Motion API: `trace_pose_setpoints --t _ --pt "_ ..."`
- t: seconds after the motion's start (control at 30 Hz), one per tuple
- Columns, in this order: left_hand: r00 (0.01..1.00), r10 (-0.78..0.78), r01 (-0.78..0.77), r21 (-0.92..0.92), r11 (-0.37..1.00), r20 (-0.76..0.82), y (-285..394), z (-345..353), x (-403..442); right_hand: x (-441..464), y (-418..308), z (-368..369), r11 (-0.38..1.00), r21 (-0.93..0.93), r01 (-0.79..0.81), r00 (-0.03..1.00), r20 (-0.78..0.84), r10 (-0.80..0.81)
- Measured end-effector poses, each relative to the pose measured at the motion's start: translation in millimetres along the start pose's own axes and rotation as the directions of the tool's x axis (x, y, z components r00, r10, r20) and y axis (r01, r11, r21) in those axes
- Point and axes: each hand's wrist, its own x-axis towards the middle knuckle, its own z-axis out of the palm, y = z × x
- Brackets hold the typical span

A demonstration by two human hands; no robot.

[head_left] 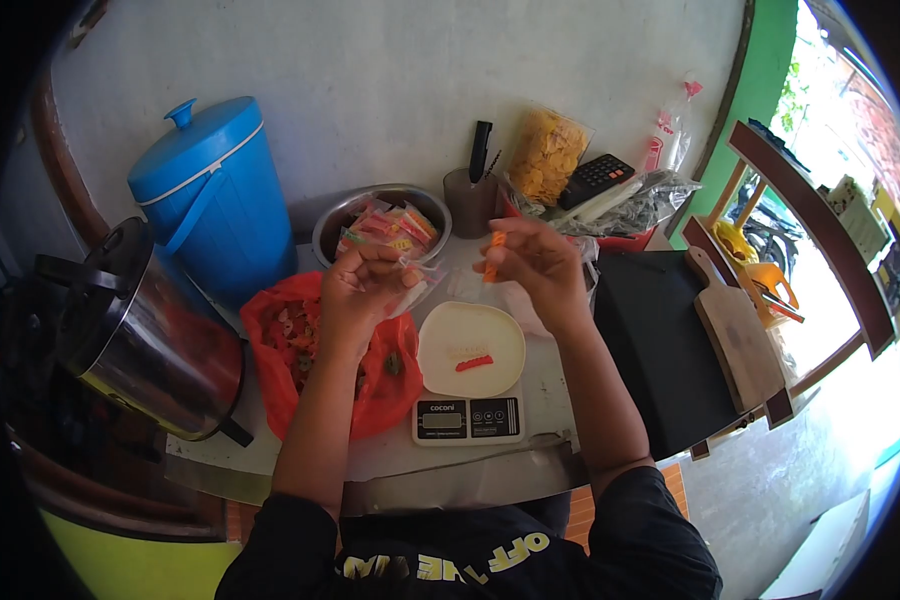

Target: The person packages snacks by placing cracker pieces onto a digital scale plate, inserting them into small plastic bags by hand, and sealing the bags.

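Observation:
My left hand [363, 290] is closed, pinching a small clear plastic bag [427, 284] above the table. Across from it, my right hand [538, 272] holds a short orange twisted piece [492, 258] between thumb and fingers, apart from the bag. Below and between my hands stands a white kitchen scale [468, 421]. One red ridged piece [474, 363] lies on its cream weighing plate [490, 322]. Beside my left forearm, an open red plastic bag [395, 400] holds many small coloured pieces, partly hidden by the arm. The scale's display is unreadable.
Behind my left hand, a steel bowl [320, 232] holds several filled packets. A blue water jug [220, 215] and a large dark pot [170, 350] stand left. A calculator [598, 178] and yellow chips bag [550, 150] sit back right, near a wooden cutting board [740, 340].

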Motion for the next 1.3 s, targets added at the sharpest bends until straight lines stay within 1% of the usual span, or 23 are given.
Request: trace_pose_setpoints --t 0.07,0.17,0.27,0.37,0.47,0.57,0.67,0.77,0.87,0.97,1.0,1.07,1.17,1.23,1.27,1.3 --pt "0.999 -0.027 0.026 0.020 0.999 0.040 -4 3 -1 -4 -7 5 0.991 0.052 0.120 0.990 -0.086 -0.116" --pt "0.993 -0.108 0.105 0.065 0.992 0.042 -1 13 -4 -8 -3 11 0.985 0.017 0.172 0.980 -0.106 -0.169" --pt "0.989 -0.099 0.096 0.033 0.995 0.109 -6 14 -6 -8 7 13 0.983 -0.114 0.143 0.988 -0.047 -0.149" --pt "0.987 -0.122 0.115 0.066 0.991 0.109 -3 15 -6 -9 10 18 0.992 -0.064 0.111 0.992 -0.060 -0.114" --pt "0.985 -0.135 0.132 0.036 0.991 0.109 0 16 -7 -7 14 12 0.961 -0.228 0.154 0.978 -0.103 -0.181" --pt "0.980 -0.163 0.169 -0.042 0.985 0.118 2 15 -7 -7 8 12 0.942 -0.313 0.119 0.984 -0.090 -0.154" --pt "0.976 -0.171 0.179 -0.047 0.983 0.135 3 15 -8 -9 12 15 0.909 -0.395 0.134 0.988 -0.022 -0.155" --pt "0.988 -0.103 0.103 0.010 0.995 0.116 0 15 -9 -11 9 21 0.925 -0.359 0.125 0.991 -0.007 -0.136" --pt "0.987 -0.119 0.120 -0.006 0.993 0.108 1 13 -7 -9 3 18 0.804 -0.519 0.290 0.957 0.143 -0.253" --pt "0.982 -0.143 0.149 -0.043 0.988 0.125 2 12 -7 -10 -2 20 0.621 -0.633 0.462 0.887 0.340 -0.313" --pt "0.986 -0.125 0.129 -0.036 0.991 0.108 0 10 -6 -9 4 20 0.694 -0.577 0.432 0.901 0.305 -0.307" --pt "0.993 -0.089 0.090 -0.021 0.996 0.075 -3 6 -3 -7 20 19 0.820 -0.443 0.363 0.929 0.235 -0.284" --pt "0.998 -0.054 0.055 0.034 0.998 -0.027 5 3 -1 -5 15 8 0.858 -0.496 0.129 0.978 0.206 -0.028" --pt "0.998 -0.035 0.039 0.067 0.997 -0.053 8 -3 1 -7 28 -2 0.672 -0.723 0.159 0.912 0.368 0.180" --pt "0.998 -0.026 0.031 0.084 0.996 -0.065 9 -4 2 -9 37 -6 0.556 -0.808 0.197 0.861 0.414 0.296" --pt "0.997 -0.031 0.036 0.072 0.997 -0.068 10 -4 3 -11 44 -4 0.516 -0.831 0.208 0.847 0.417 0.330"
